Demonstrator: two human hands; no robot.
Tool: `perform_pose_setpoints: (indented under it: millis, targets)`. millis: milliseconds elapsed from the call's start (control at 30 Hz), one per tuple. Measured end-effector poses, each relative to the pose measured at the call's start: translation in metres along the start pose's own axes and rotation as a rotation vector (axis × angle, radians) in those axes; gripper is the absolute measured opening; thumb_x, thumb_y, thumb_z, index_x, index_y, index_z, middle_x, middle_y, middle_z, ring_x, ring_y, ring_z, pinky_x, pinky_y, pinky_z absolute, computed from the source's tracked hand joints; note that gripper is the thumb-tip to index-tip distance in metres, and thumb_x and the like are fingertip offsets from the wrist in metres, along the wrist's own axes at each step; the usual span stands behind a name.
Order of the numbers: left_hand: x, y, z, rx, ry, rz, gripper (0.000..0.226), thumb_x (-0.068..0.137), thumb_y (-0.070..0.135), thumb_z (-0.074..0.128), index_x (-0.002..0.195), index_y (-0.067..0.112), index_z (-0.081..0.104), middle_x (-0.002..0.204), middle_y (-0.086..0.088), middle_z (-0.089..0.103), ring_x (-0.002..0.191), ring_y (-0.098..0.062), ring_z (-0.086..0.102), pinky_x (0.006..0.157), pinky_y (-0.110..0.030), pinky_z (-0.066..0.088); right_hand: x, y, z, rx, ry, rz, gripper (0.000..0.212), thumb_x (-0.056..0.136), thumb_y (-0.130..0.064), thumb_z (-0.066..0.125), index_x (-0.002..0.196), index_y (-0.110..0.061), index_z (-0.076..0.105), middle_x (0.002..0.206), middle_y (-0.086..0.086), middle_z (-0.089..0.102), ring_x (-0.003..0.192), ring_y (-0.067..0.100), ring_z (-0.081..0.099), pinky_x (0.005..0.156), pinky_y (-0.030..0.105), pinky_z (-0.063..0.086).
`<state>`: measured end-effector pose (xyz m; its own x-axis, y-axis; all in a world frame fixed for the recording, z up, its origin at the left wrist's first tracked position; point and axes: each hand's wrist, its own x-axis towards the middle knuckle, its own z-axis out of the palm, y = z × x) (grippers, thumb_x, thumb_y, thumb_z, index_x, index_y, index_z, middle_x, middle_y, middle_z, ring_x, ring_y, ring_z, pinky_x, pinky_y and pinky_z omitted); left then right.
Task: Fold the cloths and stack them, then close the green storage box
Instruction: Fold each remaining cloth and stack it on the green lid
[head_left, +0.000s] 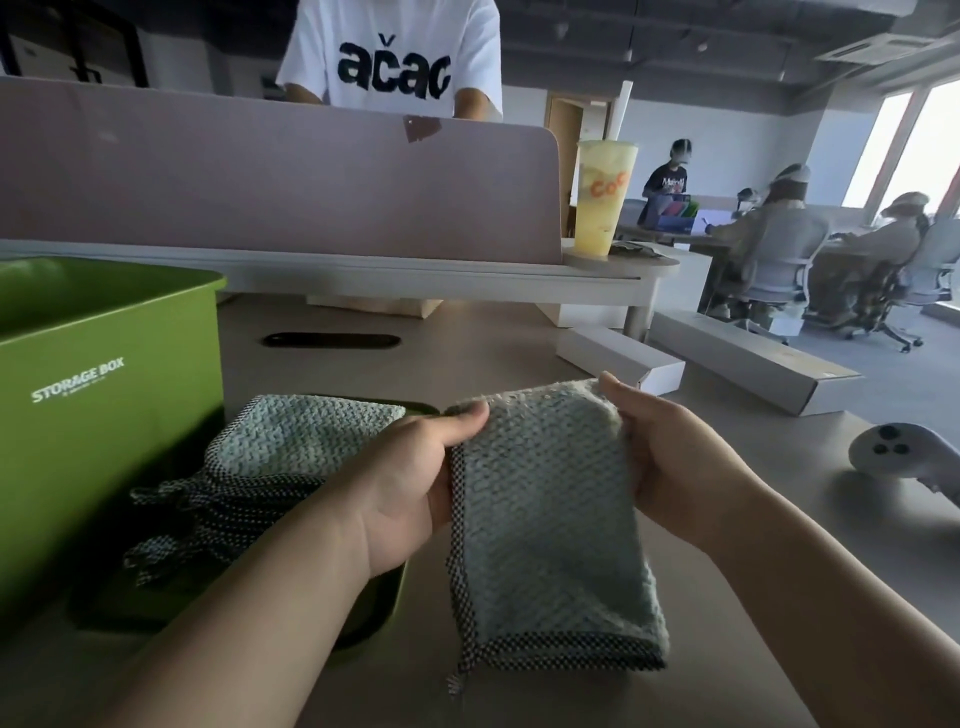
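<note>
A pale green knitted cloth (550, 525) with a dark checked border hangs folded lengthwise over the table. My left hand (415, 478) pinches its upper left corner and my right hand (670, 462) grips its upper right edge. Left of it, more cloths (291, 447) of the same kind lie piled on the green lid (387, 603), which lies flat on the table. The green storage box (104, 395), marked STORAGE BOX, stands open at the far left, touching the lid.
A white game controller (893, 449) lies at the right table edge. Two white cardboard boxes (623, 358) lie beyond the cloth. A yellow drink cup (602, 197) stands on a shelf behind the pink divider (270, 176). A person in a white T-shirt stands behind the divider.
</note>
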<state>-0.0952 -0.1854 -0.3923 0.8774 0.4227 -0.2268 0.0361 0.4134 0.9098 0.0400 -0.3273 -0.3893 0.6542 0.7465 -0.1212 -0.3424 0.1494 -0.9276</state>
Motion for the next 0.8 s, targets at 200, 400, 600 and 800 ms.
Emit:
perform_pose_setpoints:
  millis: [200,400,600,800]
  targets:
    - [0.0004,0.0016,-0.002,-0.116,0.033,0.046,0.039,0.098,0.026,0.044,0.11,-0.004,0.065,0.102,-0.017,0.072,0.086,-0.026,0.07,0.076,-0.035,0.052,-0.0026,0.0024,0.003,-0.058,-0.061,0.016,0.032,0.087,-0.012,0.058,0.113,0.006,0.064,0.099,0.015,0.069,0.08,0.021,0.067,0.069,0.027,0.057]
    - [0.0023,-0.0026,0.0009,0.034,0.063,0.066,0.04,0.093,0.038,0.052,0.102,0.005,0.071,0.098,-0.012,0.075,0.086,-0.023,0.071,0.072,-0.032,0.054,-0.0065,-0.0001,0.0072,-0.016,0.037,-0.096,0.015,0.089,-0.009,0.057,0.094,0.001,0.067,0.086,0.015,0.071,0.073,0.024,0.069,0.067,0.032,0.06]
    - [0.0049,-0.0035,-0.0004,0.018,0.122,0.164,0.029,0.096,0.021,0.05,0.104,0.0,0.067,0.104,-0.015,0.073,0.088,-0.024,0.069,0.075,-0.033,0.054,-0.0054,-0.0003,0.0066,-0.05,0.038,-0.113,0.031,0.09,-0.012,0.055,0.112,0.008,0.062,0.102,0.019,0.066,0.091,0.029,0.063,0.088,0.04,0.053]
    - [0.0039,-0.0025,0.0001,-0.004,0.093,0.173,0.031,0.098,0.021,0.046,0.11,-0.002,0.064,0.108,-0.019,0.071,0.096,-0.028,0.068,0.083,-0.036,0.054,-0.0067,-0.0016,0.0063,-0.061,0.091,-0.157,0.022,0.087,-0.008,0.058,0.103,0.006,0.065,0.098,0.019,0.065,0.09,0.03,0.062,0.093,0.045,0.049]
